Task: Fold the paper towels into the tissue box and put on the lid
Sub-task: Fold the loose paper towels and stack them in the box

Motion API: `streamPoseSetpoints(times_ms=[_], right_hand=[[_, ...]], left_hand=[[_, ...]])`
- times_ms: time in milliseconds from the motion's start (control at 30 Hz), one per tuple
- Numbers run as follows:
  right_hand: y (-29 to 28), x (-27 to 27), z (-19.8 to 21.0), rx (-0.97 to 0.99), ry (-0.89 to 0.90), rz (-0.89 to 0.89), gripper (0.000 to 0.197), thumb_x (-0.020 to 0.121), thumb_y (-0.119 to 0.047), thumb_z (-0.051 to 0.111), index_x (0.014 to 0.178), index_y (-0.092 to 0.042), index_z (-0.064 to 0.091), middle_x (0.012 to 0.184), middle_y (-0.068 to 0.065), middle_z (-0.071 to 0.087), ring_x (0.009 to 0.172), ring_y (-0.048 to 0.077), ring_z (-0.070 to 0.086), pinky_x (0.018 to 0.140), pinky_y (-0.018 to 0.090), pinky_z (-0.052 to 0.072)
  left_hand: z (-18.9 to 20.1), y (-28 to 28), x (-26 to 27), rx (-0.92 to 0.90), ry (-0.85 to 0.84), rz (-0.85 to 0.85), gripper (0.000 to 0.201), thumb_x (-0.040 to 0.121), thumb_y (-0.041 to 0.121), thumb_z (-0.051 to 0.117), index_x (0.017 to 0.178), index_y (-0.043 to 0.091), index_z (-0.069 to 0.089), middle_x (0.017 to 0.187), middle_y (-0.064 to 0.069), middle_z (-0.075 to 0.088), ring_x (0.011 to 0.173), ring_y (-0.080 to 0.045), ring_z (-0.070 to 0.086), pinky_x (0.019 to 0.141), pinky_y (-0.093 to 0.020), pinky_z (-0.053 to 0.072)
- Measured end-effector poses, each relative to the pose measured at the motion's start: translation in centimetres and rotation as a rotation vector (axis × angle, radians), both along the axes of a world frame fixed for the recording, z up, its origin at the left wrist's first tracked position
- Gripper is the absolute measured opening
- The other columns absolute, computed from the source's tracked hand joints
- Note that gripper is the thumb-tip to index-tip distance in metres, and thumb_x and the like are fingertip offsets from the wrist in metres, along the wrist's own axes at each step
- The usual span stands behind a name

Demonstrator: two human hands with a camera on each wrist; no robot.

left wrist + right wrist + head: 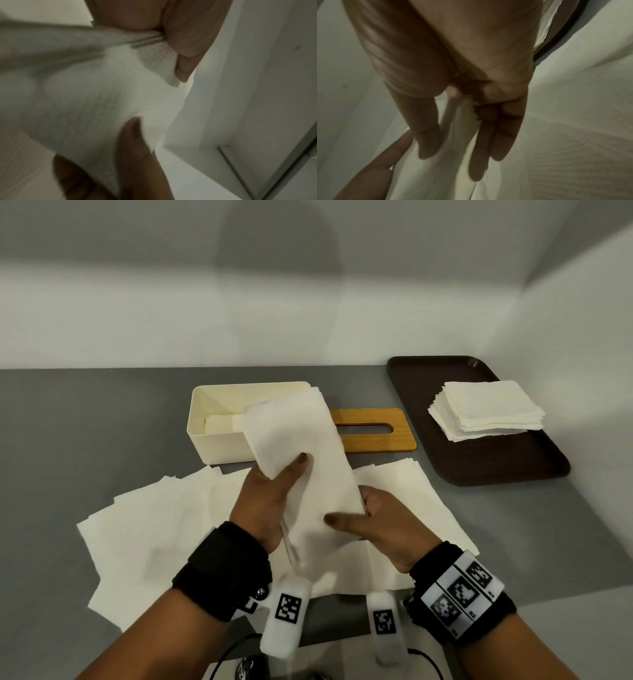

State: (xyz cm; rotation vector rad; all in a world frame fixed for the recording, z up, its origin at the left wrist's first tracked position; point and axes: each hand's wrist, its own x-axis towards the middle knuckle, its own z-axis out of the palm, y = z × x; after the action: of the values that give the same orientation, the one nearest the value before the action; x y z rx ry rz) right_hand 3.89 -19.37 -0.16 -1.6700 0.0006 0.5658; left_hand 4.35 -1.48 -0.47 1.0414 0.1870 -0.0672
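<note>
Both hands, left (263, 501) and right (376, 525), pinch the folded towel (308, 460) lengthwise, lined up for the box (219, 436).

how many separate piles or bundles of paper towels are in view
3. A folded bundle held up in both hands, left hand and right hand; loose sheets spread on the table beneath; a neat stack on the brown tray. More may lie inside the tissue box.

A dark brown tray (534, 453) lies on the grey table (85, 433) at the 2 o'clock position, its far rim near the white wall (308, 302). Black wrist straps (222, 573) carry white marker tags (286, 607) at 6 o'clock. Dark cables (226, 655) run at the bottom edge.
</note>
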Motion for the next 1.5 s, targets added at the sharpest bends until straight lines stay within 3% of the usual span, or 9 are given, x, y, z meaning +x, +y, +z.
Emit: streamPoseSetpoints(times_ms=[167,367,533,733,933,1100,1267,1367,1500], right_hand=[[-1.5,0.4,-0.4,-0.008,-0.005,-0.036,0.028,0.08,-0.004,0.075,0.107,-0.01,0.069,0.104,0.007,0.076,0.097,0.023,0.073,0.083,0.037,0.06],[-3.7,1.5,-0.7,0.115,-0.153,-0.254,0.035,0.081,0.003,0.07,0.11,-0.016,0.068,0.107,0.004,0.076,0.101,0.018,0.071,0.083,0.028,0.056],[-2.1,1.4,-3.1,-0.127,-0.24,-0.175,0.033,0.081,-0.002,0.074,0.101,-0.026,0.064,0.1,-0.004,0.073,0.094,0.008,0.068,0.09,0.029,0.053],[-1.5,1.6,-4.6,-0.107,-0.199,-0.185,0.053,0.078,-0.005,0.079,0.123,-0.022,0.057,0.117,-0.003,0.068,0.109,0.011,0.063,0.096,0.029,0.05],[-1.9,2.4,-3.9,-0.091,-0.213,-0.171,0.033,0.084,-0.01,0.073,0.112,-0.025,0.065,0.108,-0.001,0.074,0.104,0.015,0.068,0.092,0.032,0.054],[-1.2,4.1,-1.2,-0.008,-0.233,-0.093,0.038,0.09,-0.013,0.065,0.126,-0.02,0.058,0.116,-0.005,0.071,0.107,0.013,0.068,0.088,0.032,0.057],[1.2,6.4,1.6,0.032,-0.201,-0.041,0.029,0.095,-0.011,0.058,0.123,-0.019,0.057,0.106,0.003,0.071,0.073,0.026,0.072,0.045,0.03,0.052],[2.1,8.5,3.0,0.179,-0.132,-0.141,0.023,0.094,-0.005,0.058,0.114,-0.015,0.063,0.101,0.001,0.075,0.078,0.021,0.074,0.051,0.029,0.056],[3.4,12.6,4.0,0.179,-0.108,-0.239,0.029,0.094,-0.009,0.061,0.123,-0.011,0.06,0.114,0.009,0.07,0.072,0.018,0.074,0.056,0.026,0.058]], left_hand=[[0.3,2.7,1.0,0.038,-0.132,0.003,0.042,0.09,0.008,0.062,0.132,0.01,0.055,0.125,-0.011,0.066,0.112,-0.026,0.065,0.085,-0.039,0.056],[-1.6,7.5,0.3,0.476,-0.11,-0.093,0.042,0.062,0.023,0.084,0.101,0.013,0.072,0.1,-0.007,0.077,0.095,-0.031,0.072,0.087,-0.04,0.058],[-4.5,7.2,-0.9,0.744,-0.099,-0.093,0.037,0.069,0.002,0.084,0.098,0.02,0.068,0.09,0.011,0.075,0.084,-0.006,0.068,0.076,-0.014,0.05],[-5.3,6.2,-1.1,0.758,-0.061,-0.035,0.048,0.065,0.013,0.089,0.1,0.035,0.064,0.095,0.027,0.07,0.088,0.009,0.062,0.075,-0.006,0.047],[-3.4,5.8,-0.6,0.711,-0.063,0.041,0.025,0.076,0.016,0.081,0.09,0.033,0.067,0.078,0.029,0.072,0.076,0.011,0.064,0.069,-0.006,0.047],[-0.3,8.0,0.5,0.827,-0.145,0.058,0.02,0.076,0.031,0.08,0.091,0.034,0.067,0.084,0.022,0.073,0.078,0.007,0.065,0.069,-0.011,0.051],[0.5,10.8,2.5,0.936,-0.086,0.055,0.017,0.078,0.04,0.077,0.085,0.035,0.062,0.07,0.022,0.067,0.063,0.007,0.063,0.059,-0.012,0.048],[0.0,12.9,4.0,0.845,-0.043,0.158,0.017,0.089,0.031,0.067,0.078,0.023,0.057,0.054,0.012,0.06,0.038,-0.006,0.049,0.049,-0.025,0.042],[-0.7,15.6,5.8,0.848,0.062,0.308,0.014,0.096,0.024,0.057,0.087,0.013,0.056,0.073,-0.002,0.062,0.047,-0.009,0.053,0.051,-0.025,0.045]])
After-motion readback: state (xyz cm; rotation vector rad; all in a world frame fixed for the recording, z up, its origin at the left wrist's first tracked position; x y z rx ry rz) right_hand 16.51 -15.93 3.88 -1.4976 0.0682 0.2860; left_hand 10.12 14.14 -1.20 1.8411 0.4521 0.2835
